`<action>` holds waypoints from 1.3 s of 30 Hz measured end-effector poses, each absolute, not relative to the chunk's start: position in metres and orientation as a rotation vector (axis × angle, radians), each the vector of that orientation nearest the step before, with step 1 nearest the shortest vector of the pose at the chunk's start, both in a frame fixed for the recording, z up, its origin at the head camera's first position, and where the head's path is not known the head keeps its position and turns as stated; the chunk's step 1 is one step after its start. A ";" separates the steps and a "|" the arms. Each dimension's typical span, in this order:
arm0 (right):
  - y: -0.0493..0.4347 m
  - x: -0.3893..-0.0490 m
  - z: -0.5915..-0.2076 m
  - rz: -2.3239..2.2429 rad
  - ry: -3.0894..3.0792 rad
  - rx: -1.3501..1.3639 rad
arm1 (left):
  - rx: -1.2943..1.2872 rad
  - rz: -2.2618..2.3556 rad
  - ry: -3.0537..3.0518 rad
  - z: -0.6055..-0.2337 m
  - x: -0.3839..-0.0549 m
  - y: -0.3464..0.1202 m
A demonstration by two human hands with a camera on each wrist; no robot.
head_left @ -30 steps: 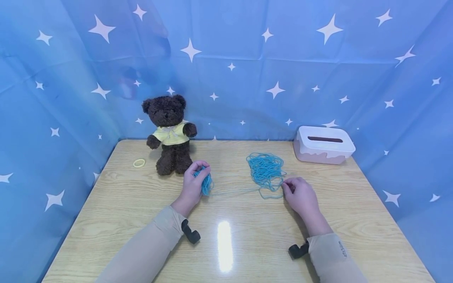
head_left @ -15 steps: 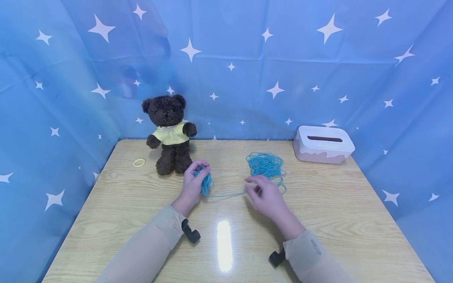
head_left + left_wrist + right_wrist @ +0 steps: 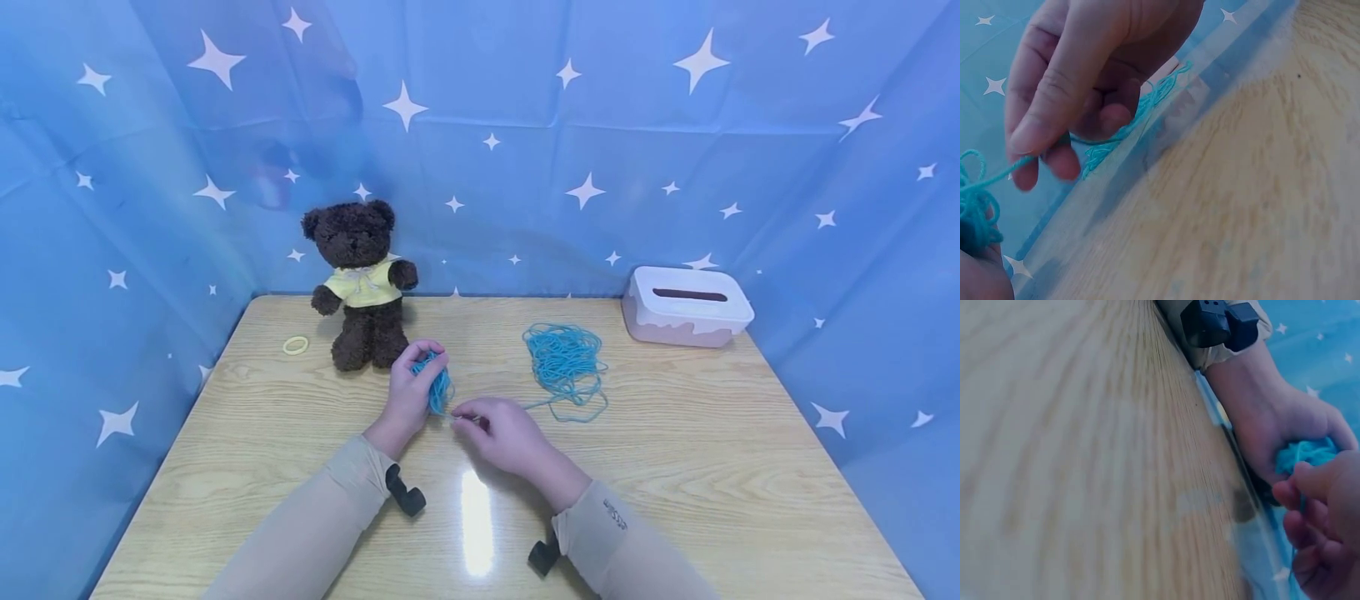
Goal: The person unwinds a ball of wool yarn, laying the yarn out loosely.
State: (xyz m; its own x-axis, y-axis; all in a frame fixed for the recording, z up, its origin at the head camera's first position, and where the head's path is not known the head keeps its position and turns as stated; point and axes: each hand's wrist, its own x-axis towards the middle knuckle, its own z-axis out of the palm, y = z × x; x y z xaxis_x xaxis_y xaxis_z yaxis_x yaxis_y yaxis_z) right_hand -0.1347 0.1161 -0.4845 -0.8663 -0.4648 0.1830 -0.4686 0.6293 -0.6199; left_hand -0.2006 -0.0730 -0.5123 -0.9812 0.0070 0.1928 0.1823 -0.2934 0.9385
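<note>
My left hand point(image 3: 410, 390) grips a bundle of blue yarn point(image 3: 438, 390) just in front of the teddy bear's feet. A single strand runs from that bundle to my right hand point(image 3: 501, 433), which pinches it between thumb and fingertips close beside the bundle. In the left wrist view the pinched strand point(image 3: 1007, 170) passes under the thumb of the right hand. Behind that hand the strand leads on to a loose heap of blue yarn point(image 3: 564, 358) on the table. The right wrist view has the left hand point(image 3: 1266, 412) around the bundle point(image 3: 1305, 454).
A dark brown teddy bear point(image 3: 358, 283) in a yellow top stands at the back left of the wooden table point(image 3: 675, 533). A pale yellow ring point(image 3: 296, 345) lies left of it. At the back right is a white and pinkish tissue box point(image 3: 687, 307); a starry blue curtain hangs behind.
My right hand has moved left from beside the yarn heap to near the bundle, along the strand. The left hand has kept its place and its grip.
</note>
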 end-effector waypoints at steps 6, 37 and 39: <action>0.129 -0.136 -0.482 1.103 -2.816 0.722 | -0.260 -2.446 -1.781 -0.512 -0.201 -0.072; 0.282 -0.147 -0.483 0.959 -2.734 -0.033 | -0.221 -2.406 -1.849 -0.509 -0.198 -0.074; 0.288 -0.148 -0.484 0.906 -2.768 -0.082 | -0.224 -2.420 -1.834 -0.509 -0.198 -0.073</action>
